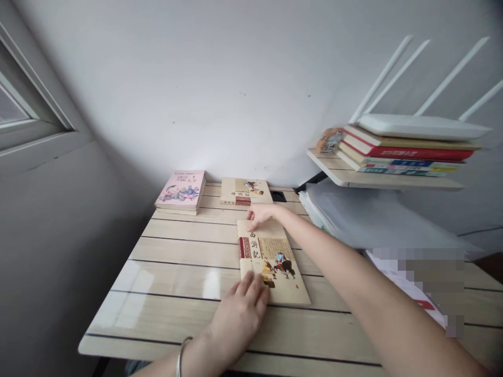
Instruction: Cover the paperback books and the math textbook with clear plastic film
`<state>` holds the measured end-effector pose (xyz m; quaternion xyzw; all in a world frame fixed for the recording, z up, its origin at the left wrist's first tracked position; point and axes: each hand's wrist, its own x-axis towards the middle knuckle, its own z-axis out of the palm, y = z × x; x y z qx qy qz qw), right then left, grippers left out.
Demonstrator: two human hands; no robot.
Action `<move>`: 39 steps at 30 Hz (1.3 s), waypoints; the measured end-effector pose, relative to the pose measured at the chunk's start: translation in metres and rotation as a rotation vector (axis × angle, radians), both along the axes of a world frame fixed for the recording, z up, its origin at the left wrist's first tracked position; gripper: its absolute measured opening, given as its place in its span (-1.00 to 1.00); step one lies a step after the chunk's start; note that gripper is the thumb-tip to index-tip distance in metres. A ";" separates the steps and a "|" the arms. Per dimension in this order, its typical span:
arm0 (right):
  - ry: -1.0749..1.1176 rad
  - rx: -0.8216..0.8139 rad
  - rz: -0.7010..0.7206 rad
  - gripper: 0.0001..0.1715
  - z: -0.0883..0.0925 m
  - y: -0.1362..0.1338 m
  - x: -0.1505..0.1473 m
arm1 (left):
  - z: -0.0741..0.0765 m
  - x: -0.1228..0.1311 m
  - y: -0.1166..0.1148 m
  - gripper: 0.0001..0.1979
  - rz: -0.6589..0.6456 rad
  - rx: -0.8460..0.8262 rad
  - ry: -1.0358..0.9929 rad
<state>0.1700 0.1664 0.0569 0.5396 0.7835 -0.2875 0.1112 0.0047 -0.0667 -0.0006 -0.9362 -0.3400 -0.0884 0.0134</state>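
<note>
A cream book (275, 262) with a dark red spine band, black characters and small painted figures on its cover lies at a slant on the slatted table. My left hand (242, 309), a silver bangle on its wrist, has its fingers closed over the book's near left corner; its thumb is hidden. At the far end of the same book, my right hand (262, 213) reaches across with bent fingers and thumb at the top edge. Just beyond it lies a second book (245, 191) with a similar cover. A pink-covered stack of books (181, 189) sits at the far left.
The slatted table (157, 272) meets a white wall. On the right, a raised shelf (334, 170) carries stacked books (408, 153), a white router (424, 127) with upright antennas and a small wooden ornament (329, 140). Beneath it lies a translucent plastic folder (365, 214).
</note>
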 end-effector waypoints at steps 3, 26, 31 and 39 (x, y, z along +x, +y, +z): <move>-0.002 -0.016 0.011 -0.33 0.001 0.000 0.001 | -0.002 -0.002 0.002 -0.63 0.000 -0.018 0.000; 0.025 -0.114 0.021 -0.39 0.005 0.008 -0.001 | 0.000 -0.001 0.004 -0.63 0.010 -0.089 -0.050; 0.061 -0.160 -0.018 -0.51 0.009 0.007 0.003 | -0.001 -0.003 0.004 -0.66 -0.003 -0.102 -0.082; 0.138 -0.216 -0.278 -0.60 0.005 -0.014 0.025 | 0.010 -0.011 0.011 -0.61 0.001 -0.319 -0.238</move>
